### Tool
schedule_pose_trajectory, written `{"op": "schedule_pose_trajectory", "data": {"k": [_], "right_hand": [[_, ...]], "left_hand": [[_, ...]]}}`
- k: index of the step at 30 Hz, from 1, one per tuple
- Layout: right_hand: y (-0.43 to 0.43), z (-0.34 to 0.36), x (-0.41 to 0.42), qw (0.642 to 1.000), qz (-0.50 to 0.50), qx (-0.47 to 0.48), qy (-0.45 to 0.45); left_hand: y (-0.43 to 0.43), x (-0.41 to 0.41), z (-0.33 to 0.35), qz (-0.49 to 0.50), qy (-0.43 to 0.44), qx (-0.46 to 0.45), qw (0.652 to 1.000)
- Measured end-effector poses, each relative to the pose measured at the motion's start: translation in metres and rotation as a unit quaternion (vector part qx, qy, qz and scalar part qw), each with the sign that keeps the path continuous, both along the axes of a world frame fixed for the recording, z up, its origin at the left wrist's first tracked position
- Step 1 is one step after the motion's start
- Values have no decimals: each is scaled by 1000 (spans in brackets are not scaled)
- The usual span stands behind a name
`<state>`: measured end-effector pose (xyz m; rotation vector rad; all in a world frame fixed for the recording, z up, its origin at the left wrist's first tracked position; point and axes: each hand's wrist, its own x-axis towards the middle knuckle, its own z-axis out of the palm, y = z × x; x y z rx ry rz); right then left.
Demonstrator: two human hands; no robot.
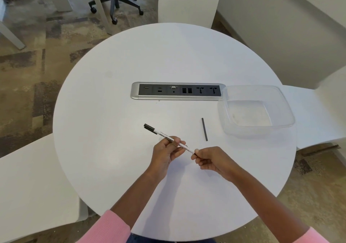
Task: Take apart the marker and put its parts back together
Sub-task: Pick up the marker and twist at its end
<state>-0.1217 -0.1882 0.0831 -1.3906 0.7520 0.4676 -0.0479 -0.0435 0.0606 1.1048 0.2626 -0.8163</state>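
Holding the white marker slantwise above the round table, nearer its front edge, the left hand pinches the barrel at its middle, the black cap pointing far-left. The right hand pinches the marker's near end. A thin black rod lies beside a clear plastic container at the right edge.

The round white table is left bare across its left half and along the near edge. The far centre is occupied by a recessed socket strip. The right side is blocked by a clear plastic container, touching the strip's right end. A thin black rod lies beside the container, with open surface between them.
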Motion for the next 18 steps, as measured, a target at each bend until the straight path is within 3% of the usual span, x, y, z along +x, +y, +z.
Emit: {"op": "schedule_pose_trajectory", "data": {"k": [3, 5, 7, 9, 10, 13, 18], "right_hand": [[10, -7, -1, 966, 32, -230, -110], [16, -14, -2, 897, 73, -400, -172], [17, -22, -4, 801, 125, -542, -219], [14, -27, -3, 713, 152, -634, -259], [12, -27, -1, 690, 155, -653, -270], [10, -28, 1, 690, 150, -652, -276], [13, -20, 4, 787, 140, -554, -233]], "left_hand": [[-4, 2, -1, 59, 38, -20, 997], [-6, 2, -2, 83, 54, -29, 995], [-7, 1, -3, 91, 61, -37, 993], [-7, 1, -3, 98, 72, -44, 992], [-8, 1, -3, 99, 75, -46, 991], [-9, 2, -3, 92, 66, -38, 993], [-9, 5, -2, 64, 15, -13, 998]]}}
